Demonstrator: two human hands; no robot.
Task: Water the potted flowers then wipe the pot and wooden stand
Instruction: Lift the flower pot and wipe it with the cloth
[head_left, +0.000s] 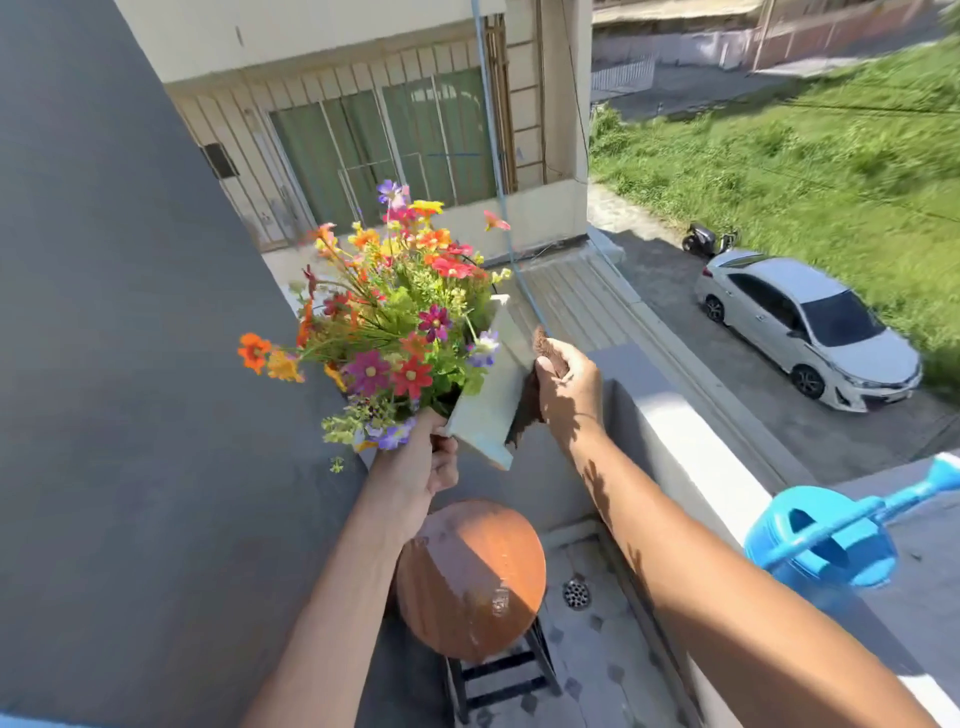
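Up in the air, at the middle of the head view, the pot (491, 395) is lifted off its stand and tipped over toward 10 o'clock. It is a pale, square pot, and the flowers (395, 322) lean out of it to the left. The left hand (423, 462) is closed around the pot's low corner, at about 7 o'clock from the pot. The right hand (569, 384) sits at 3 o'clock from the pot and pinches a brown cloth (535, 395) flat against the pot's side.

Straight below, at 6 o'clock, stands the wooden stand (470, 577). Its round top is bare, with wet-looking patches on it. Its dark legs show under it.

At 4 o'clock from the pot, the blue watering can (826, 540) rests on the wall ledge (675, 441), well apart from both hands.

I think the watering is done, since the can is set down and the stand top looks wet. The pot wiping looks to be the step in hand now. Wiping the stand looks still left to do, and the pot will need to go back on it.

Counting: one pot, one bunch of flowers, one stand, one cloth, one watering can, two hands. Down in the street there is one white car (810, 327).
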